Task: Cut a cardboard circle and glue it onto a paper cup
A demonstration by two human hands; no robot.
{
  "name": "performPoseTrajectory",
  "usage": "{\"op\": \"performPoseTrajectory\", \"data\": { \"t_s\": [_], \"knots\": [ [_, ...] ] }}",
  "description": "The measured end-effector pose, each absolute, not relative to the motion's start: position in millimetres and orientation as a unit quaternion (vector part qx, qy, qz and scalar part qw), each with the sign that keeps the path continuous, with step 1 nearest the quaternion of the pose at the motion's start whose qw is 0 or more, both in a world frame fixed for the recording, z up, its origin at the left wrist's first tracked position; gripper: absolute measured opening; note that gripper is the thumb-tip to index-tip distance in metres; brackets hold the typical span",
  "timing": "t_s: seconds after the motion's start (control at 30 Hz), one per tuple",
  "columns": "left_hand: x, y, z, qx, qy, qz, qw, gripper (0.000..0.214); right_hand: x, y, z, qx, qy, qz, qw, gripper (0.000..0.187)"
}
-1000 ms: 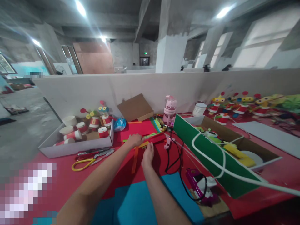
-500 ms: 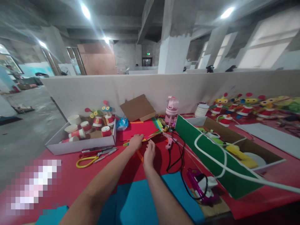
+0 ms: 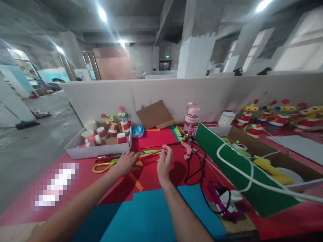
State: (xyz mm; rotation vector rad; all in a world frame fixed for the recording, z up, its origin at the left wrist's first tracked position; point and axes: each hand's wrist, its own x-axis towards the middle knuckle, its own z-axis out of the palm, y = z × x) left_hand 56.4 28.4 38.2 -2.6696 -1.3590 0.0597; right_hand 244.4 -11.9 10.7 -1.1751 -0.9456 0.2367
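Note:
My left hand (image 3: 126, 162) lies flat with its fingers spread on a bundle of green, yellow and red paper strips (image 3: 148, 154) on the red table cover. Beside it are yellow-handled scissors (image 3: 100, 167). My right hand (image 3: 164, 161) is lifted a little off the table, and its fingertips pinch the right end of the strips. An orange strip (image 3: 135, 182) lies loose below my left hand. Behind the hands lies a stack of red paper sheets (image 3: 155, 137). A blue sheet (image 3: 151, 215) lies under my forearms.
A white box of paper cups (image 3: 98, 150) stands at the left. To the right of my hands are a pink glue gun (image 3: 187, 153) with a black cord, a purple glue gun (image 3: 222, 201) and a green-sided box (image 3: 227, 163). At the back wall are a pink bottle (image 3: 191, 118), cardboard (image 3: 155, 114) and cup figures (image 3: 275, 117).
Both hands have drawn back from the red paper stack toward me, bringing strips along. My left hand moved left toward the scissors. My right hand rose off the table.

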Motion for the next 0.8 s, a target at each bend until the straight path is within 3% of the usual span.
{"op": "performPoseTrajectory", "data": {
  "t_s": [0.07, 0.13, 0.2, 0.33, 0.53, 0.8],
  "knots": [
    [50, 19, 45, -0.895, -0.443, 0.011, 0.049, 0.079, 241, -13, 10, -0.514, -0.501, 0.136, 0.683, 0.026],
    [44, 8, 54, -0.896, -0.442, -0.007, 0.042, 0.079, 238, -13, 9, -0.498, -0.573, 0.159, 0.631, 0.024],
    [36, -4, 64, -0.891, -0.450, -0.032, 0.044, 0.068, 236, -13, 7, -0.498, -0.602, 0.164, 0.602, 0.024],
    [13, -32, 81, -0.879, -0.470, -0.075, 0.030, 0.040, 243, -8, 3, -0.546, -0.531, 0.177, 0.624, 0.027],
    [-9, -62, 75, -0.881, -0.425, 0.038, -0.203, 0.032, 250, -3, -1, -0.562, -0.489, 0.195, 0.638, 0.027],
    [22, -29, 35, -0.870, -0.492, -0.023, -0.036, 0.045, 246, -5, -3, -0.565, -0.527, 0.183, 0.608, 0.027]
  ]
}}
